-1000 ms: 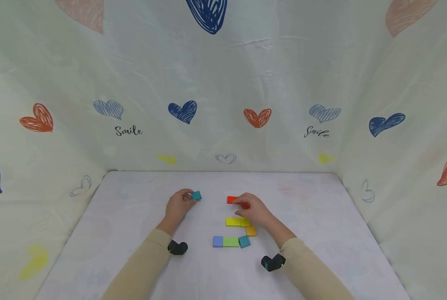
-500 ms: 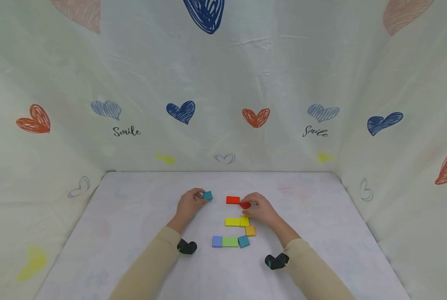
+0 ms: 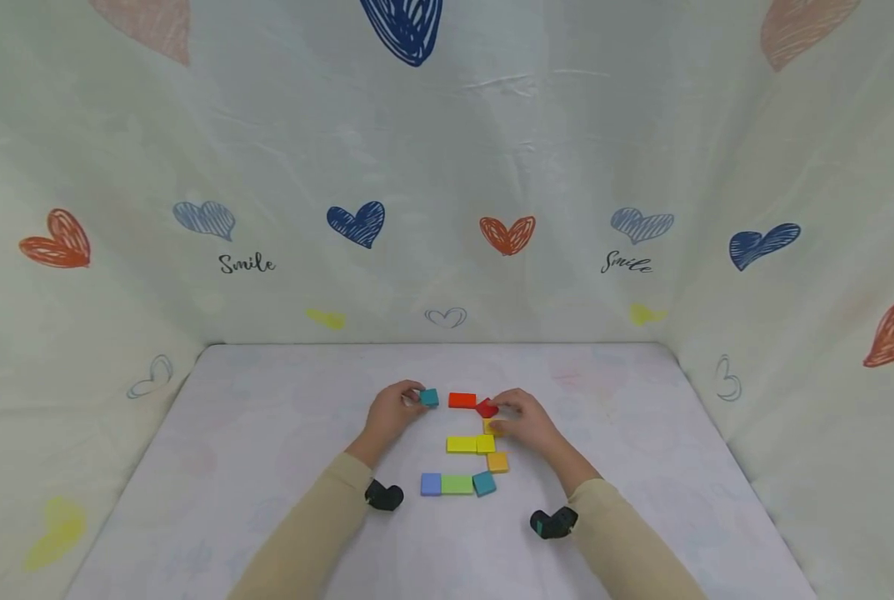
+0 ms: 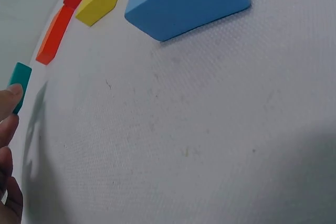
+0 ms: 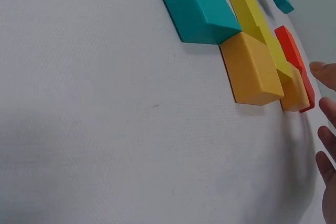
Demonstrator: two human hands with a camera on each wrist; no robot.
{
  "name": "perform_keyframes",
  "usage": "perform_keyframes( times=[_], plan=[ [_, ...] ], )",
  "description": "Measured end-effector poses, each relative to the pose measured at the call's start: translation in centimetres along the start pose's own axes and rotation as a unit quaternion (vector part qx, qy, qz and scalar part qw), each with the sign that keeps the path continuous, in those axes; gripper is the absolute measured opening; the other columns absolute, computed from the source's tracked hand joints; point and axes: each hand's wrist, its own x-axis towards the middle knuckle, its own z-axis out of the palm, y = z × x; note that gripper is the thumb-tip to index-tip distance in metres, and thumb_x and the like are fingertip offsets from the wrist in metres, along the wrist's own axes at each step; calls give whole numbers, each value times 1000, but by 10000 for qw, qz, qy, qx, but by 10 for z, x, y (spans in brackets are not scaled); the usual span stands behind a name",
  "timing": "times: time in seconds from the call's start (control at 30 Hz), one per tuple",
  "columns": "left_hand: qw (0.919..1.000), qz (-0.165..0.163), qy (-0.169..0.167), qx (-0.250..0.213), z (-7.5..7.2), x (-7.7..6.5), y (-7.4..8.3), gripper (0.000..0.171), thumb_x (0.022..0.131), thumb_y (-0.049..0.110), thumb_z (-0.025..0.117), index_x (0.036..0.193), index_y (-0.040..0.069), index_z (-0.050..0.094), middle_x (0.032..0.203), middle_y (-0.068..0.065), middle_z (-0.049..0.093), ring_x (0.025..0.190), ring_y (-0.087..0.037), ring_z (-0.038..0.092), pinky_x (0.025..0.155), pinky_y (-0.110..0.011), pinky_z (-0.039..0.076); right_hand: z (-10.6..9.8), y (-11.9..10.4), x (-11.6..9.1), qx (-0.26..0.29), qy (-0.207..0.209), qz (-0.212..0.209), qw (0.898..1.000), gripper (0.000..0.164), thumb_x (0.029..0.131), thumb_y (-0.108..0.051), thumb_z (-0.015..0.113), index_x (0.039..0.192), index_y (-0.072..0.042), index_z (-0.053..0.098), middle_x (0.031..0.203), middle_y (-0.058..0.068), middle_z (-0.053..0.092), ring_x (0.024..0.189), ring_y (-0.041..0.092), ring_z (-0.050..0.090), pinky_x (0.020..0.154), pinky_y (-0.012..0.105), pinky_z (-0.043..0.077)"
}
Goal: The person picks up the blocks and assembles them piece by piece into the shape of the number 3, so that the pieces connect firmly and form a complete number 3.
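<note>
My left hand (image 3: 396, 417) pinches a teal block (image 3: 429, 397) between thumb and fingers, left of the long red-orange block (image 3: 462, 401). The left wrist view shows the teal block (image 4: 21, 80) raised over its shadow. My right hand (image 3: 531, 423) is beside a small red block (image 3: 486, 407), fingers spread apart. In the right wrist view, the red block (image 5: 308, 90) lies on the table by an orange block (image 5: 294, 90), and my fingertips (image 5: 321, 69) stand just off it. That orange block is partly hidden by my right hand in the head view.
Toward the front lie yellow blocks (image 3: 461, 445), another orange block (image 3: 497, 462), a second teal block (image 3: 484, 483), a green block (image 3: 457, 484) and a blue block (image 3: 431, 484). They bend in a winding row on the white table (image 3: 267, 517). A printed curtain (image 3: 447, 167) surrounds it.
The left hand has carried the teal block rightward, closer to the red-orange block. The small red block has turned at that block's right end, and the right hand's fingers have come off it.
</note>
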Motion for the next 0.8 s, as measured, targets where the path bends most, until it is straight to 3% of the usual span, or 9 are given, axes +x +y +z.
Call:
perform_keyframes(
  times=[0.17,0.47,0.67,0.8],
  plan=[
    [9999,-7,-150,63,6,2,-2,34,80,12,81,112,11,69,86,2,63,73,-16,49,68,-31,43,4,7,1,132,106,110,9998,26,83,-14,77,108,-21,73,117,-1,61,119,26,49,102,52,39],
    [9999,-16,-52,153,12,1,-2,34,79,13,81,112,11,70,82,4,62,72,-16,48,67,-30,42,11,17,-1,422,342,521,9972,28,85,-19,75,112,-22,72,124,2,60,124,29,44,104,57,35],
    [9993,67,-48,367,13,0,-5,34,79,14,81,111,13,70,83,5,62,75,-16,49,69,-32,43,14,19,0,415,321,519,9973,29,85,-17,75,114,-21,72,127,4,58,126,31,42,104,58,34],
    [9996,33,-84,260,14,0,-6,36,79,14,82,113,13,70,82,5,61,75,-16,49,70,-31,43,14,18,0,342,370,670,9965,30,85,-19,75,115,-23,72,128,4,57,127,31,41,104,58,34]
  ],
)
